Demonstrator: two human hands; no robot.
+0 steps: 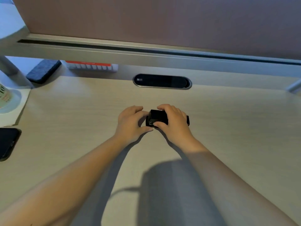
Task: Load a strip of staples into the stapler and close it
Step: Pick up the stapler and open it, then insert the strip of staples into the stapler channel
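Holding: right hand is gripping stapler on worktop
Left hand: grip spread, touching stapler's end
Progress: staples unseen; loading seemingly undone

Open desk surface is found right of and before the hands. The left edge is occupied by a phone and papers.

Office workstation. Pale wood-grain desk carrying an oval cable grommet at its back edge; fabric partition rising behind on a metal rail; phone lying at left, near papers; stapler sitting mid-desk.
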